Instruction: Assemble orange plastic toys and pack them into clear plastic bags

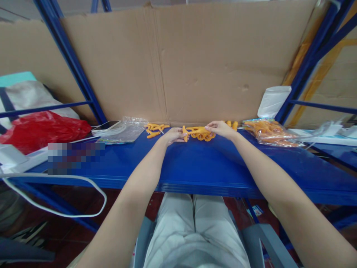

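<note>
**Two Hands, One Blue Shelf Deck, Many Orange Pieces**

The person's hands number two: one left hand [175,136] and one right hand [221,128]. One orange forked piece [185,134] is at the left. The loose orange pieces [154,128] on that side overlap; at least three can be told apart. At least three orange ring ends [201,137] show. The blue shelf deck [200,167] is one, its blue front uprights [79,67] two. There are one red plastic bag [46,128], one clear bag of orange parts [266,132], its contents uncountable, and one flat clear packet [129,131].
</note>
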Demonstrator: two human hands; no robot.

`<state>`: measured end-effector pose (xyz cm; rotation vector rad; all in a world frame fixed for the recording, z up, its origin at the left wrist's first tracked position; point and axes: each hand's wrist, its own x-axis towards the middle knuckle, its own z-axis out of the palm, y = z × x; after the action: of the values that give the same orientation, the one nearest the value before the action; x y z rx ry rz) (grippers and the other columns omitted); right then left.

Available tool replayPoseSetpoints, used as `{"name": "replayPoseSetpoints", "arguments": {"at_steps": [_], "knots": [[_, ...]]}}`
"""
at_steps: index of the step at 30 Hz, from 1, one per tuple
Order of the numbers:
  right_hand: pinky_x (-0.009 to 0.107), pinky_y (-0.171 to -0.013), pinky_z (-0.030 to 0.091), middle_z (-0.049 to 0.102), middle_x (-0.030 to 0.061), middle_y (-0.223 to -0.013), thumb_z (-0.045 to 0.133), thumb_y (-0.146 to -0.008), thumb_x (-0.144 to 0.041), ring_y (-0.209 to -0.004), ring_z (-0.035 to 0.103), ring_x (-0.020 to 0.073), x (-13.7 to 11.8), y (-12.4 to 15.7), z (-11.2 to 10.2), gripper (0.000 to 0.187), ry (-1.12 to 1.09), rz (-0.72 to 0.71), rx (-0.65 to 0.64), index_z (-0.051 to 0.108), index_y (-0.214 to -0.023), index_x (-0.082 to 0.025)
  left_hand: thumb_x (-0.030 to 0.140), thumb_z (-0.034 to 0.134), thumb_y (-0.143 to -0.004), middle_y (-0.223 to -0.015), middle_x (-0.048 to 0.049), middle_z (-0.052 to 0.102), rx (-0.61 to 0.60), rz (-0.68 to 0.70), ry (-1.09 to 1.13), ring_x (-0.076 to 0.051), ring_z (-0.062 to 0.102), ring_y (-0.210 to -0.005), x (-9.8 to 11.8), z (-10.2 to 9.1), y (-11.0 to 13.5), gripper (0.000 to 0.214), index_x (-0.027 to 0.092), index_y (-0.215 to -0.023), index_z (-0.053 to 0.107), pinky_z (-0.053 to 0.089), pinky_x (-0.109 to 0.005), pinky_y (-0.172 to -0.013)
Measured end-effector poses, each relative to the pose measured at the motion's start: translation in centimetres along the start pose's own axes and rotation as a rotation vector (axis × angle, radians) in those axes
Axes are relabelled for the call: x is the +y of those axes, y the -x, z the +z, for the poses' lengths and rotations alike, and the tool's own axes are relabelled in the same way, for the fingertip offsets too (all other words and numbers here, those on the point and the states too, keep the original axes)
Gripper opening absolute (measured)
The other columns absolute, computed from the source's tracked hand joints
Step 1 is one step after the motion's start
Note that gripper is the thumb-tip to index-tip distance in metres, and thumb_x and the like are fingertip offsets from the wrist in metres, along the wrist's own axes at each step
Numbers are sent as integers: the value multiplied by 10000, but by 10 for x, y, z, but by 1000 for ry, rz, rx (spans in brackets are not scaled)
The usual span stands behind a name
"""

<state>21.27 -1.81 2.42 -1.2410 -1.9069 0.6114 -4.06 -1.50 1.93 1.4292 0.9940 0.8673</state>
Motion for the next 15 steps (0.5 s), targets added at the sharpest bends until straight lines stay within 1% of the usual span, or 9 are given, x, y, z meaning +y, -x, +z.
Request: {"name": "replayPoseSetpoints", "arguments": {"at_steps": [4, 8, 11, 15], "knots": [[404, -722, 585, 724, 86, -748, 681, -799, -471, -688, 695, 205, -2, 2, 0, 326, -84, 39, -23, 680, -905, -163, 66, 665, -773, -745, -44, 703, 9, 3, -2, -134, 673, -721, -1, 0, -2, 80, 123, -818, 630, 499, -386, -919], [449, -725, 586, 740, 75, -826, 709, -780, -455, -724, 705, 216, 1, 4, -1, 290, -106, 2, -92, 673, -894, -191, 74, 666, -775, -740, -43, 702, 12, 3, -19, -138, 676, -746, -2, -1, -3, 73, 128, -816, 638, 494, -384, -929], [461, -728, 585, 739, 85, -804, 687, -784, -508, -724, 708, 226, 4, 3, -3, 329, -88, -17, -122, 683, -869, -191, 73, 678, -763, -727, -41, 698, 2, 11, -31, -139, 671, -734, -3, -1, -4, 71, 127, -798, 647, 499, -381, -918], [448, -730, 586, 729, 107, -752, 663, -768, -590, -707, 710, 232, 3, 3, -3, 418, -144, 46, -151, 686, -805, -174, 58, 654, -776, -715, -39, 693, 32, 19, -26, -137, 665, -692, -4, 1, -3, 70, 123, -801, 644, 507, -393, -904]]}}
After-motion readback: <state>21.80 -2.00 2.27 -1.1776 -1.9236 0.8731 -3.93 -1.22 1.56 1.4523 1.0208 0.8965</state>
